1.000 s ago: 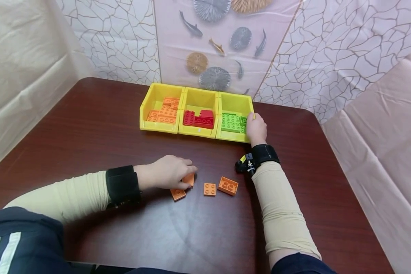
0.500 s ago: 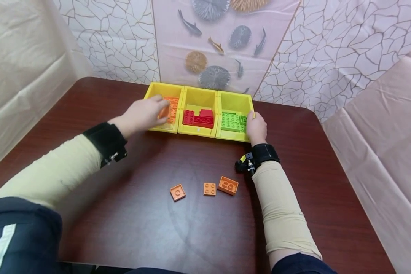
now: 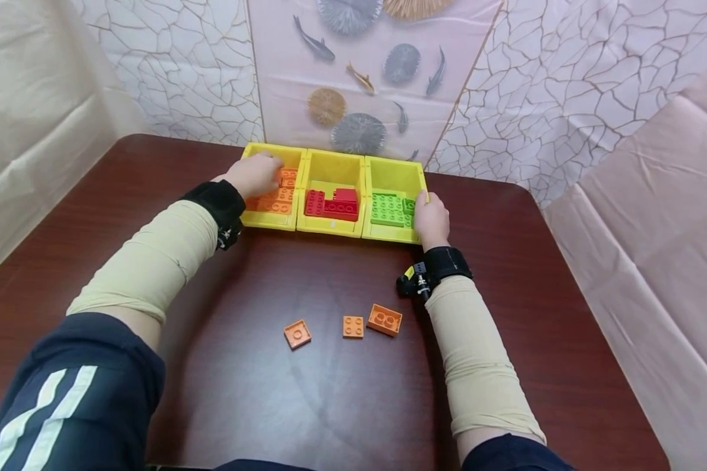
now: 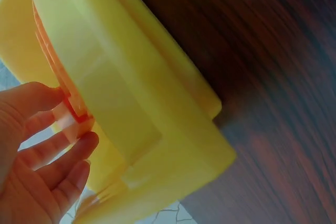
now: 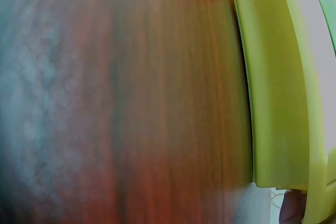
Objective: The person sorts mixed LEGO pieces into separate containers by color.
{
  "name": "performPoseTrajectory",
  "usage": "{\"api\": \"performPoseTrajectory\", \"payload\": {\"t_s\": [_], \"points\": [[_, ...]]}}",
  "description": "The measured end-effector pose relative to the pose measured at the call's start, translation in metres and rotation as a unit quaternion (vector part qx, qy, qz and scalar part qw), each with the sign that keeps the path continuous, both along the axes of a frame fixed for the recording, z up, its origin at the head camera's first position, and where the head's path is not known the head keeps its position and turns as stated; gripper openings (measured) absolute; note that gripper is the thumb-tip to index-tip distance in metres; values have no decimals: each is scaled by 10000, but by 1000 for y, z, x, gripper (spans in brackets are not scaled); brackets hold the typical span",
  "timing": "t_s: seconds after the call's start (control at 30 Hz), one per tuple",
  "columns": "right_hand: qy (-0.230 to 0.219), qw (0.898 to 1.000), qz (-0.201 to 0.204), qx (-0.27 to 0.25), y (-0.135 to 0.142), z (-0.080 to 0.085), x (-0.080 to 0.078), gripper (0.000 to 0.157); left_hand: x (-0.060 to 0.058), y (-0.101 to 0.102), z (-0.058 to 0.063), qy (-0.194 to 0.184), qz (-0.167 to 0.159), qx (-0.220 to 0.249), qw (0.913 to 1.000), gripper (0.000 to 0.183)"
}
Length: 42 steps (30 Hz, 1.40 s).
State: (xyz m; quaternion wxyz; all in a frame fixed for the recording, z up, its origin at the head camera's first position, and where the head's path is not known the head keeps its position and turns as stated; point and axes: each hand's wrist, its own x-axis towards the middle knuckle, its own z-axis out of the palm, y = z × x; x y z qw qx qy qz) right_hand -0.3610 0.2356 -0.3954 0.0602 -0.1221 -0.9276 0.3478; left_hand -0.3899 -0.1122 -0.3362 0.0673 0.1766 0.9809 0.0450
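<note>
My left hand [image 3: 252, 175] reaches into the left yellow bin [image 3: 271, 221], over its orange bricks [image 3: 281, 207]. In the left wrist view, thumb and fingers pinch an orange brick [image 4: 74, 124] just inside the bin wall. At the other end of the row, my right hand [image 3: 433, 221] grips the outer side edge of the right yellow bin [image 3: 393, 232], which holds green bricks [image 3: 387, 209]. Only a bit of a finger [image 5: 292, 208] shows below that bin's rim in the right wrist view.
Between those two, the middle yellow bin [image 3: 330, 227] contains red bricks [image 3: 340, 204]. On the brown table [image 3: 259, 405] lie an upturned square orange brick [image 3: 297, 334], a studs-up orange brick [image 3: 353, 327] and a larger upturned orange brick [image 3: 384, 320].
My left hand has picked up an orange brick from the table and carried it up and into the left bin. My right hand keeps its hold on the right bin.
</note>
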Motion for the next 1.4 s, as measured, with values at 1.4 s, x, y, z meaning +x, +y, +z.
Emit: {"api": "performPoseTrajectory", "payload": {"t_s": [1.4], "points": [[35, 10000, -18, -61, 1, -5, -2, 57, 185, 171, -28, 1123, -4118, -425, 9033, 28]]}}
